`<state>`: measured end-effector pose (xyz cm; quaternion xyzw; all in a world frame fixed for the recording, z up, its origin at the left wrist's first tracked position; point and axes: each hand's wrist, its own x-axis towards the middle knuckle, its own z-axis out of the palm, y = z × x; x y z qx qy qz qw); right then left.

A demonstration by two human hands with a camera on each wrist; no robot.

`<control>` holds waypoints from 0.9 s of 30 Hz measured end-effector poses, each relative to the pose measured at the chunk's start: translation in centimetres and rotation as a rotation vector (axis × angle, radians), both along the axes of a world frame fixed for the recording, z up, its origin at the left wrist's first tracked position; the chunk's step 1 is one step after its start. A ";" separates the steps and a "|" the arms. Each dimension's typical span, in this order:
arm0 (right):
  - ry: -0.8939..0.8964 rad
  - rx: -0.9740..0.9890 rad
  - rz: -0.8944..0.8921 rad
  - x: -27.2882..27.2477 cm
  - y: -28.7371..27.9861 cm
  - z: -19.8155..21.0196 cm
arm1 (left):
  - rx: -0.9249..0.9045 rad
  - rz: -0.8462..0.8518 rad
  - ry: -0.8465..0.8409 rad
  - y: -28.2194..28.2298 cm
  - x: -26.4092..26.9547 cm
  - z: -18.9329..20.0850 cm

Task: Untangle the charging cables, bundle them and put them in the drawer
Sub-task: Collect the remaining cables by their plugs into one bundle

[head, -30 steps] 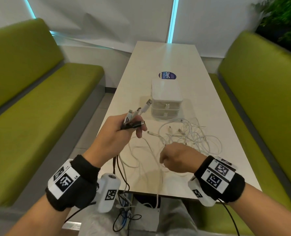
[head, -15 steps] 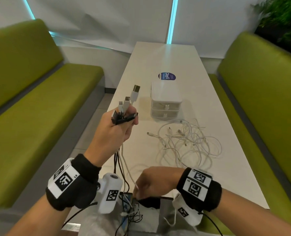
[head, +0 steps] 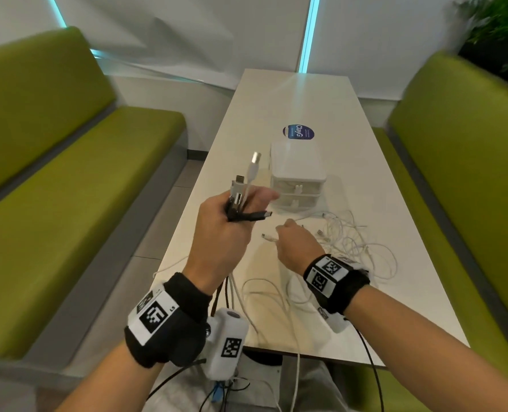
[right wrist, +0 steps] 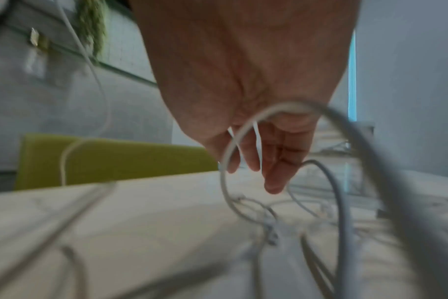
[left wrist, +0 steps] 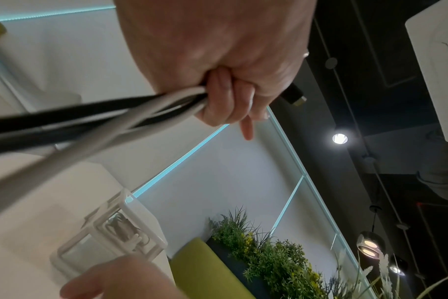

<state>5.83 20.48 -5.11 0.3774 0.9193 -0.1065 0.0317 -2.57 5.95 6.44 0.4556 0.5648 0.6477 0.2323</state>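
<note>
My left hand (head: 241, 203) is raised over the table's left edge and grips a bunch of cable ends (head: 242, 182), white and black, plugs pointing up. A black plug (head: 258, 215) sticks out to the right. In the left wrist view the fingers (left wrist: 225, 101) curl round the cords (left wrist: 115, 113). My right hand (head: 291, 237) hovers low over the table by a tangle of white cables (head: 351, 242). Its fingers (right wrist: 271, 161) hang loosely straight, with a white loop (right wrist: 230, 141) passing in front of the palm. The white two-drawer box (head: 297, 173) stands behind, both drawers closed.
The long white table (head: 306, 93) carries a round blue sticker (head: 298, 132) behind the box. Green benches (head: 68, 188) (head: 469, 173) flank it, and a plant (head: 499, 31) stands at the back right. The held cords (head: 232, 292) trail off the near edge towards my lap.
My right hand has come up from below the table's near edge and moved forward to the tangle. My left hand has shifted slightly right, still gripping the cable ends.
</note>
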 end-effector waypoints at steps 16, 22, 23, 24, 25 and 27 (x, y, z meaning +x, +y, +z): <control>0.773 -0.286 -0.088 1.0 0.4 3.1 | -0.123 0.076 -0.122 2.7 2.1 -3.3; 1.146 -0.349 -0.004 2.9 -1.8 5.4 | -0.016 0.199 -0.114 3.4 2.9 -4.8; 1.182 -0.328 -0.013 3.1 -2.0 5.5 | 0.020 0.192 -0.120 3.5 3.1 -4.8; 1.213 -0.311 -0.029 3.3 -2.3 5.5 | 0.052 0.182 -0.128 3.6 3.5 -4.9; 1.235 -0.299 -0.046 3.4 -2.4 5.5 | 0.068 0.176 -0.140 3.7 3.8 -4.9; 1.250 -0.304 -0.071 3.6 -2.5 5.6 | 0.067 0.176 -0.193 3.7 4.1 -4.8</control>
